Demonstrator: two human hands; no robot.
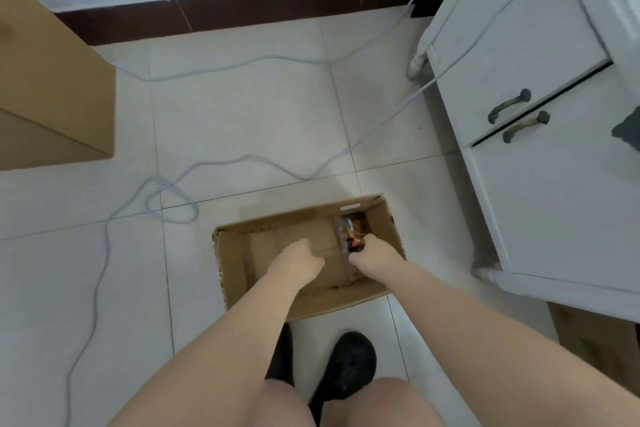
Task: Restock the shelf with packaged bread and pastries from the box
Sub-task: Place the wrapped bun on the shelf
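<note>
An open cardboard box (pixel 235 263) stands on the tiled floor in front of my feet. Both my arms reach down into it. A clear packaged pastry (pixel 349 229) with brown contents and a red-orange label lies against the box's right inner side. My right hand (pixel 372 251) grips the near end of this package. My left hand (pixel 299 255) hovers over the bare box bottom with its fingers curled and nothing in it. The rest of the box bottom shows only cardboard.
A white cabinet (pixel 540 156) with two dark handles stands at the right, close to the box. A large brown carton (pixel 52 80) sits at the left. A pale cable (pixel 166 198) loops across the floor tiles beyond the box. My black shoes (pixel 346 367) are just behind it.
</note>
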